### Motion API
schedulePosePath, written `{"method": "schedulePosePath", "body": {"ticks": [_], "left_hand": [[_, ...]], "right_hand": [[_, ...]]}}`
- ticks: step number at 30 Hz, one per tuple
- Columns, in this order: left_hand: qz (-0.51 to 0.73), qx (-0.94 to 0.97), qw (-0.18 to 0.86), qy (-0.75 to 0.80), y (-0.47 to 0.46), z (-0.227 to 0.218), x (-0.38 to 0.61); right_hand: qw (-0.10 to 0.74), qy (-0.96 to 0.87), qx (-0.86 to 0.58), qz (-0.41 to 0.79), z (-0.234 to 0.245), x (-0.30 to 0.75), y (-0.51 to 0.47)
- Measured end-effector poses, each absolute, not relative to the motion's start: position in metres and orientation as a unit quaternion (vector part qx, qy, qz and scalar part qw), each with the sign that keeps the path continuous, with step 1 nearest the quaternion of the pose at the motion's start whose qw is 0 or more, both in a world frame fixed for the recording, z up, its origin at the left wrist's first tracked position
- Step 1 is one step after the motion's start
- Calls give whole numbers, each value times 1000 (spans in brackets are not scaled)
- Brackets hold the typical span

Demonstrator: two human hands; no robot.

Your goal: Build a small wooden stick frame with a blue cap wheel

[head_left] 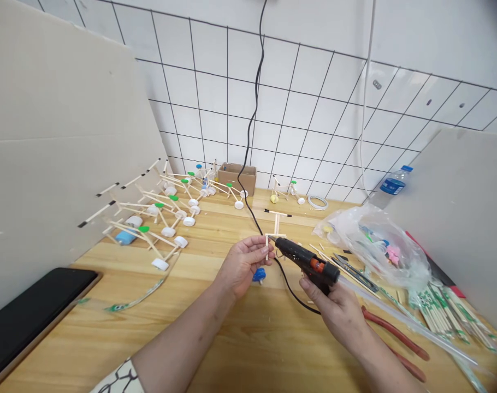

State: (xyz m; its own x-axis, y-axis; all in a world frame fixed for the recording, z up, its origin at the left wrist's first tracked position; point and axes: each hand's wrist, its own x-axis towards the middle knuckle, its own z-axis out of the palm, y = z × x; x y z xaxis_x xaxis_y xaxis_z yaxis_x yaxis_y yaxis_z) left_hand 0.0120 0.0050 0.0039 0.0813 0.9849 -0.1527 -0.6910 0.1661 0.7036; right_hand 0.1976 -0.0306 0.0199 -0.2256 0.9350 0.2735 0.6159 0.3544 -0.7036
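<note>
My left hand (243, 264) pinches a small frame of thin wooden sticks (277, 225), with a black-tipped crossbar at its far end. In my right hand (342, 309) is a black hot glue gun (303, 256) with an orange part in its body. Its nozzle points left and meets, or almost meets, a corner of the stick frame beside my left fingertips. Whether glue is coming out is too small to see. A blue piece (259, 274) lies on the table just below my left fingers.
Several stick tricycles with white wheels (160, 264) stand at left. A cardboard box (248, 180) is at the back. On the right are a plastic bag (375, 240), pliers (398, 330), tweezers (357, 273), bundled sticks (449, 311) and a bottle (394, 183). A phone (31, 322) lies front left.
</note>
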Motion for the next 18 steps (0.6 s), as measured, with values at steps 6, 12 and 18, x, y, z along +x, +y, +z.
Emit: {"method": "schedulePosePath", "body": {"ticks": [6,12,18], "left_hand": [[598,243,696,315,5,4,11],[601,248,687,324,5,4,11],[598,256,687,326,5,4,11]], "right_hand": [[340,-752,-518,224,20,199,-31],[336,-760,-512,216,21,199,-31],[336,-760,-516,209,24,198,-33]]}}
